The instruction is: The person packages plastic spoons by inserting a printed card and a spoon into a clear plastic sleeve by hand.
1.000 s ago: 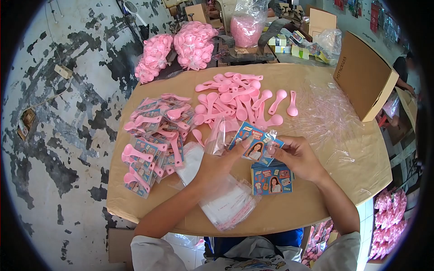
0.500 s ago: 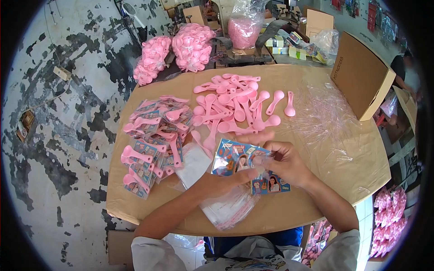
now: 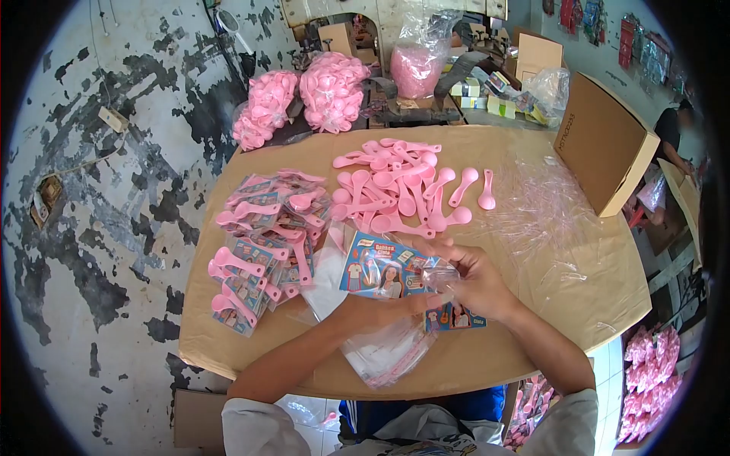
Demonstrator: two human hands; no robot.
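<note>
Together, our left hand (image 3: 374, 310) and right hand (image 3: 483, 283) grip a card (image 3: 372, 281) in clear film (image 3: 441, 273) above the brown table (image 3: 547, 311).
Beyond our grip lie loose spoons (image 3: 407, 204); left of it, bagged spoons (image 3: 239, 261), then a peeling wall (image 3: 114, 228); to its right, a standing carton (image 3: 602, 148); just below, stacked cards (image 3: 464, 319).

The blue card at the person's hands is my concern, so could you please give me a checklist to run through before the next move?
1. Blue card printed side visible: ok.
2. Right hand on the clear plastic at the card's right end: ok.
3. Left hand gripping firmly: cannot tell, blurred at the lower edge.
4. Card fully inside the plastic: cannot tell.
5. Card stack uncovered: not ok, hands partly hide it.
6. Loose pink spoons on the table: ok.
</note>
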